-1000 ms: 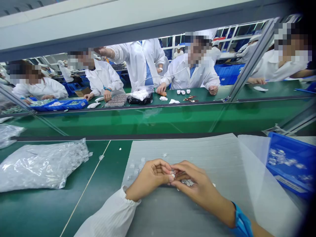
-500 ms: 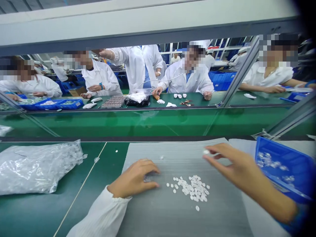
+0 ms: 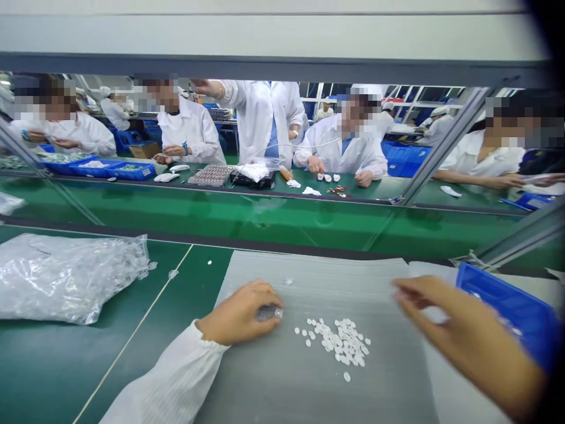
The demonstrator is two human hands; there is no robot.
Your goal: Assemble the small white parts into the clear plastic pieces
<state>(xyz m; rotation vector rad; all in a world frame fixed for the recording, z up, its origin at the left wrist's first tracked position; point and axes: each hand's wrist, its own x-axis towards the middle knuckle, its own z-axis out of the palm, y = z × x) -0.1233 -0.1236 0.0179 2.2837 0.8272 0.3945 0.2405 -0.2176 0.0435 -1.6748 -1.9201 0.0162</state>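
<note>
My left hand (image 3: 241, 315) rests on a grey foam sheet (image 3: 318, 377), its fingers curled over small clear plastic parts (image 3: 267, 312). To the right of it lies a heap of small white pieces (image 3: 339, 343) on the sheet. My right hand (image 3: 459, 338) hovers further right, near the blue bin (image 3: 512, 306). It is smeared by motion, so its fingers and anything in them cannot be made out.
A clear bag of small parts (image 3: 66, 277) lies at the left on the green bench. A green conveyor belt (image 3: 265, 215) runs across behind. Beyond it several people in white coats work at another bench with blue trays (image 3: 110, 169) and a parts tray (image 3: 212, 175).
My hands, joined over the white pieces a second ago, have parted. The right hand swung right toward the blue bin, and the left hand settled on the clear parts.
</note>
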